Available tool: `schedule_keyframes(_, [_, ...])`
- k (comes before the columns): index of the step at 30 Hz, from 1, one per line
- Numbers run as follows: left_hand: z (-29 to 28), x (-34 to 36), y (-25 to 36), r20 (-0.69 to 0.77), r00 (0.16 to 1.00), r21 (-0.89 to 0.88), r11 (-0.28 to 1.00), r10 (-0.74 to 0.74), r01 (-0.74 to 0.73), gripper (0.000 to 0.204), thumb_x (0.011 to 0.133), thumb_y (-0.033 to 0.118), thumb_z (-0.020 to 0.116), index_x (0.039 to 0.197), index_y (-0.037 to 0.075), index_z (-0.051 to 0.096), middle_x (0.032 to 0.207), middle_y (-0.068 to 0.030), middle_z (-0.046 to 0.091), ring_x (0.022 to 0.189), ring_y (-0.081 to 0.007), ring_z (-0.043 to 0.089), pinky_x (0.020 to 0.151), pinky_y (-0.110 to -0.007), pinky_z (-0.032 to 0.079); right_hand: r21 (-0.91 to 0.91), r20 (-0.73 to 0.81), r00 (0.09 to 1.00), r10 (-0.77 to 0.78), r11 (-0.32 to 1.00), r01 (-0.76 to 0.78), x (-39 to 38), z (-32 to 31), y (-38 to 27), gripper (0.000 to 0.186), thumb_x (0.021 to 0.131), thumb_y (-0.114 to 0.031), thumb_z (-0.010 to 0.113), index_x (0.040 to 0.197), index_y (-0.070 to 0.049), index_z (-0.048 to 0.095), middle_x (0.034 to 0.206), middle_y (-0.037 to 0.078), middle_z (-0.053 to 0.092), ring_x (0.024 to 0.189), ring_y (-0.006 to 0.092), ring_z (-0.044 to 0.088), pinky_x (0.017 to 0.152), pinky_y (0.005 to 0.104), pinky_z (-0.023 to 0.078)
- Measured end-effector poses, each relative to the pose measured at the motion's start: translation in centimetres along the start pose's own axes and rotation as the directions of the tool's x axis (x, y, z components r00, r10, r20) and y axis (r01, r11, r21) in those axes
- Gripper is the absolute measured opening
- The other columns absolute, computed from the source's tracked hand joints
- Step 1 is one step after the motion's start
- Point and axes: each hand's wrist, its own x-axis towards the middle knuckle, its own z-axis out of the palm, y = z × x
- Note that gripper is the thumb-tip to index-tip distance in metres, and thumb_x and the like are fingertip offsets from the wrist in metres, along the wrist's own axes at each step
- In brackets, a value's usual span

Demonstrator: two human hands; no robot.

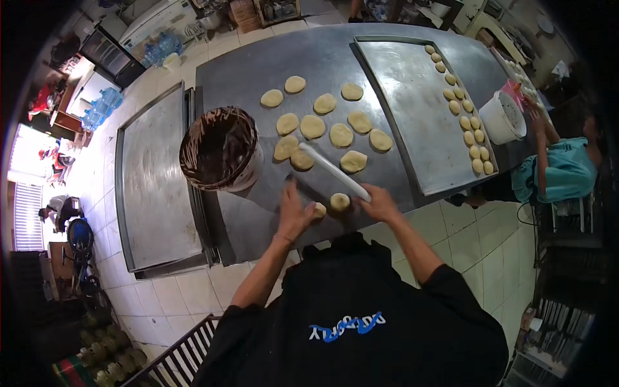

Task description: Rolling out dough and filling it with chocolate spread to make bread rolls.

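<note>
My right hand [380, 205] is closed round the near end of a long, smooth white stick [335, 172]. Its far end reaches up left to the flattened dough rounds, over the edge of one dough round [301, 159]. My left hand [294, 213] has its fingers stretched forward and darkened at the tips. Beside its thumb lies a small dough ball [319, 210], partly covered by the hand. Between my hands sits another dough ball [340, 202] on the metal table [258, 222]. Several pale flattened rounds [313, 126] are spread beyond the stick.
To the left stands a bucket [240, 173] smeared inside with dark brown paste, near an upright-edged metal tray [161, 180]. On the right, a large tray [412, 116] carries rows of dough pieces. Past it are a white bucket [503, 119] and a co-worker in a teal shirt [561, 169].
</note>
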Motion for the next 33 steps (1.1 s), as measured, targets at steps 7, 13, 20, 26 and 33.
schedule_keyframes(7, [-6.4,3.3,4.3,0.181,0.937,0.41,0.843,0.297,-0.347,0.042,0.073,0.015,0.072,0.11,0.009,0.053,0.107,-0.0083,0.057,0.1,-0.0269,0.054,0.107,-0.053,0.024,-0.456,0.369,0.911,-0.185,0.818,0.351,1.4,-9.6,-10.6,0.039,0.083,-0.041,0.065,0.107,-0.011,0.06,0.084,0.017,0.065,0.082,0.0323,0.065,0.067,0.0432,0.05])
schedule_keyframes(13, [1.8,-1.5,1.0,0.113,0.99,0.6,0.789,0.081,-0.133,0.058,0.089,0.04,0.051,0.134,0.004,0.043,0.138,-0.019,0.042,0.131,-0.0316,0.036,0.111,-0.051,0.019,-0.604,0.124,0.953,-0.278,0.741,0.295,1.3,0.5,1.3,0.066,0.091,-0.04,0.051,0.143,-0.005,0.031,0.15,0.025,0.021,0.138,0.0454,0.018,0.109,0.0589,0.015])
schedule_keyframes(20, [1.9,6.0,-1.0,-0.08,0.997,0.481,0.876,0.018,0.023,0.064,0.093,0.038,0.042,0.141,-0.002,0.033,0.146,-0.0232,0.032,0.138,-0.0365,0.024,0.111,-0.055,0.013,-0.624,-0.248,0.914,-0.322,0.774,0.104,9.2,0.8,-0.7,0.07,0.091,-0.039,0.05,0.141,0.005,0.028,0.148,0.028,0.021,0.136,0.0472,0.022,0.109,0.0605,0.014])
schedule_keyframes(26, [0.0,-11.1,1.6,0.149,0.989,0.265,0.963,0.018,-0.057,0.049,0.092,0.021,0.046,0.135,-0.002,0.04,0.139,-0.0243,0.04,0.131,-0.0382,0.035,0.109,-0.051,0.022,-0.587,0.003,0.885,-0.465,0.716,0.378,-5.6,1.8,0.5,0.045,0.085,-0.019,0.056,0.123,0.003,0.05,0.112,0.024,0.054,0.103,0.039,0.056,0.092,0.0532,0.043])
schedule_keyframes(33, [1.9,-1.7,1.3,-0.077,0.923,0.12,0.916,-0.376,0.383,0.038,0.082,0.016,0.063,0.113,-0.004,0.052,0.106,-0.0245,0.059,0.095,-0.0416,0.058,0.082,-0.044,0.046,-0.265,-0.191,0.966,-0.174,0.957,0.12,3.4,2.2,-4.1,0.026,0.075,-0.019,0.066,0.097,-0.008,0.059,0.097,0.019,0.061,0.079,0.0422,0.061,0.067,0.0501,0.051])
